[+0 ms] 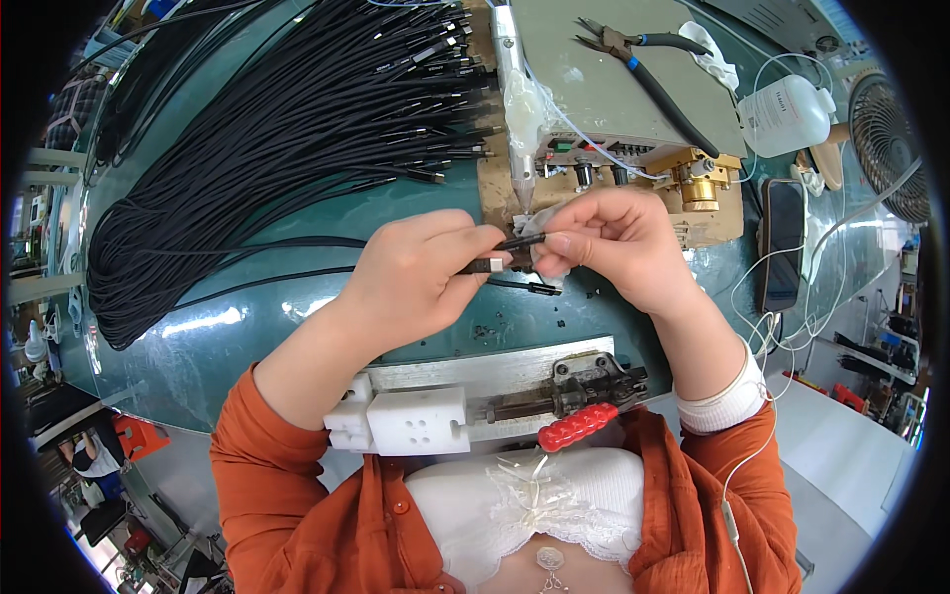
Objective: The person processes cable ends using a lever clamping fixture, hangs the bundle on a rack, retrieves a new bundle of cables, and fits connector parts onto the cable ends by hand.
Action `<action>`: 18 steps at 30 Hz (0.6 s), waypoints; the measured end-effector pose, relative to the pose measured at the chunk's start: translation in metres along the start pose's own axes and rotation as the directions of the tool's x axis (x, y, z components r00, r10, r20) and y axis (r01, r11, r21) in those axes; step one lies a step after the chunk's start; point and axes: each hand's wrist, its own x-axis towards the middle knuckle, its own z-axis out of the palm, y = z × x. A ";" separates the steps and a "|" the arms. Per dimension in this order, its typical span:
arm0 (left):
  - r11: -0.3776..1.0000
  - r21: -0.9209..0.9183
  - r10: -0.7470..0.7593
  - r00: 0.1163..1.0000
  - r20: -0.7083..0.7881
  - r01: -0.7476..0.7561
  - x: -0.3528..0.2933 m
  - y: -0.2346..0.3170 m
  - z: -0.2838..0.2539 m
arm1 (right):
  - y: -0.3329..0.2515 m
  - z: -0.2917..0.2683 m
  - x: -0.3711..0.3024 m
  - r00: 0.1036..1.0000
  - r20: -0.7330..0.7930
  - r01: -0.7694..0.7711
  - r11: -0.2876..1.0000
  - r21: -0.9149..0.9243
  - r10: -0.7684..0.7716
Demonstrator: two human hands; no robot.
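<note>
My left hand (421, 267) is closed round black cables, with a metal-tipped connector (485, 265) sticking out past its fingers. Pinched between finger and thumb, the end of a black cable (522, 242) sits in my right hand (623, 243), so both hands meet on it. Just beyond them a pointed dispensing nozzle (522, 188) hangs down, close to some crumpled white tissue (542, 220). Below my hands lies another black cable end (544, 289), apart from my fingers. Small details of the pinched end are hidden by my fingertips.
A large bundle of black cables (237, 188) covers the table's left. Nearest me stands a white block fixture (420, 421) with a red-handled toggle clamp (578, 428). Pliers (658, 84) lie on a control box (554, 59); a bottle (787, 116), phone (783, 243) and fan (891, 144) are right.
</note>
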 end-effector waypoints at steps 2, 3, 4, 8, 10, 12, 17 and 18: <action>0.999 -0.046 -0.003 0.999 0.034 0.005 0.002 0.002 -0.002 | -0.002 -0.003 -0.001 0.995 0.104 -0.001 0.999 -0.037 0.005; 0.996 -0.090 -0.003 0.999 0.039 0.006 0.002 0.004 -0.003 | -0.004 -0.001 -0.002 0.994 0.105 0.001 0.999 -0.037 0.003; 0.991 -0.135 -0.002 0.999 0.044 0.008 0.002 0.004 -0.003 | -0.005 0.002 -0.003 0.996 0.092 0.002 0.999 -0.046 0.002; 0.986 -0.169 -0.005 1.000 0.012 0.007 0.001 0.006 -0.002 | -0.009 0.004 -0.008 0.990 0.121 0.107 0.941 -0.320 -0.071; 0.983 -0.173 0.058 0.998 0.029 -0.052 0.001 0.007 -0.002 | -0.008 0.001 -0.008 0.953 0.201 0.295 0.841 -0.453 -0.227; 0.983 -0.172 0.074 0.996 0.040 -0.066 0.002 0.007 -0.002 | -0.006 0.000 -0.007 0.884 0.300 0.467 0.688 -0.555 -0.358; 0.978 -0.181 0.110 0.994 0.026 -0.103 0.002 0.007 0.000 | 0.003 0.004 -0.003 0.848 0.335 0.529 0.666 -0.526 -0.410; 0.980 -0.182 0.088 0.995 0.049 -0.078 0.002 0.008 -0.001 | 0.003 0.005 -0.003 0.848 0.335 0.529 0.666 -0.526 -0.410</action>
